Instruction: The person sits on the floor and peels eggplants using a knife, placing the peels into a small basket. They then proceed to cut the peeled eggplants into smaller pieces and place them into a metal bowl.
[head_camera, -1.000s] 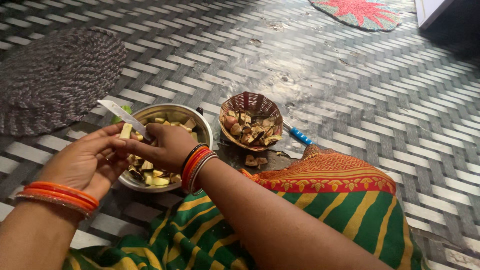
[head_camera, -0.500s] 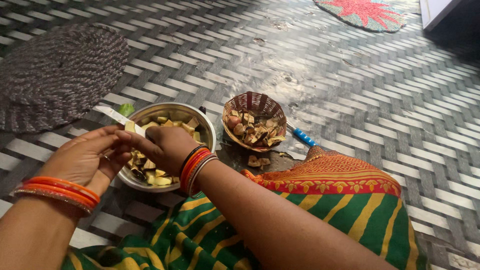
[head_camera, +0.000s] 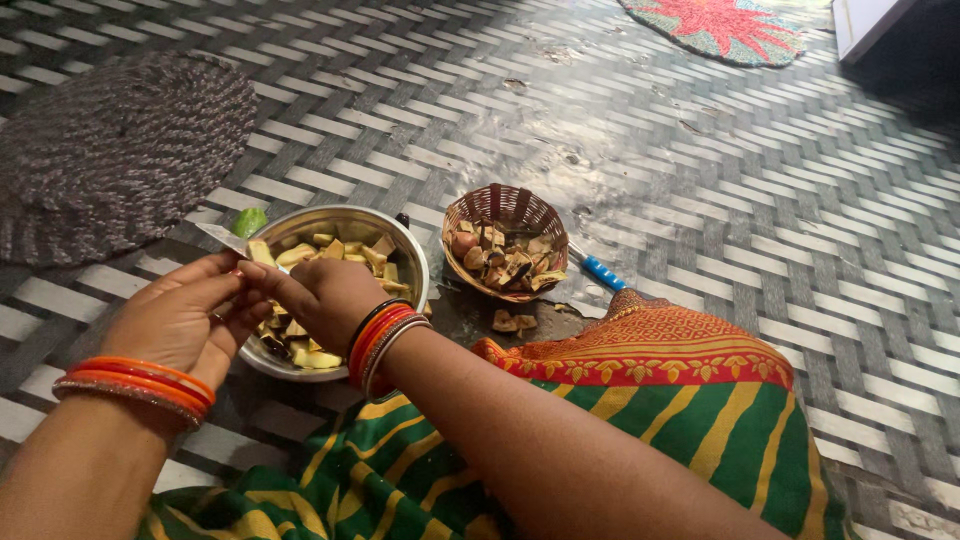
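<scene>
1. Floor mat (head_camera: 700, 200) shows a black-and-white woven stripe pattern.
2. Round rug (head_camera: 110, 150) is mottled grey-purple braid.
3. Steel bowl (head_camera: 410, 250) gleams silver, filled with pale yellow vegetable pieces (head_camera: 330, 250).
4. Small wicker basket (head_camera: 500, 205) is reddish-brown.
5. Bangles (head_camera: 375, 340) are red and orange.
6. Sari (head_camera: 640, 400) has green and yellow stripes with an orange patterned border.
7. Far mat (head_camera: 715, 25) has a red centre and green edge.

Shiny metal bowl (head_camera: 405, 245), woven basket (head_camera: 470, 215)

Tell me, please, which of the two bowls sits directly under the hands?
The steel bowl of pale cut pieces; the wicker basket stands apart to its right, holding brown peelings.
</scene>
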